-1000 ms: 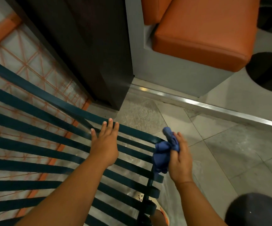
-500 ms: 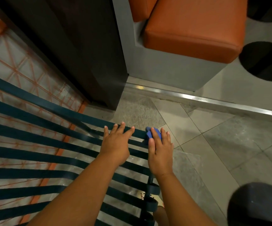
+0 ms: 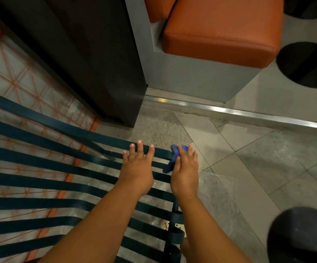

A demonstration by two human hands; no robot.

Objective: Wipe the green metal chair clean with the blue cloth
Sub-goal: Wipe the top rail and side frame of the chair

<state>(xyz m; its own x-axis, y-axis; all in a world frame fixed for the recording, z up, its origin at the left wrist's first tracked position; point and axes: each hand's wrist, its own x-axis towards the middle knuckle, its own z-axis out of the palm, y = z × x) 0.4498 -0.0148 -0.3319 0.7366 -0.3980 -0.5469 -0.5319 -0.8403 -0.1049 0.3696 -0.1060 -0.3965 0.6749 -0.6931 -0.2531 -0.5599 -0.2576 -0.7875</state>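
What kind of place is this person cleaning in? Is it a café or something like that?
Probably a café or fast-food dining area: an orange padded bench seat on a grey base, a green slatted metal chair, and round black table bases on the tiled floor.

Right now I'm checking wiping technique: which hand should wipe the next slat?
The right hand: it already presses the blue cloth onto the green metal chair at its slat ends. The left hand lies flat, bare, steadying the slats.

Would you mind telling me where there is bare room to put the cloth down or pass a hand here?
Free: the grey floor tiles right of the right hand, bordered by the metal strip, and the chair slats left of the left hand. Crowded: the slat ends, where both hands and the cloth sit.
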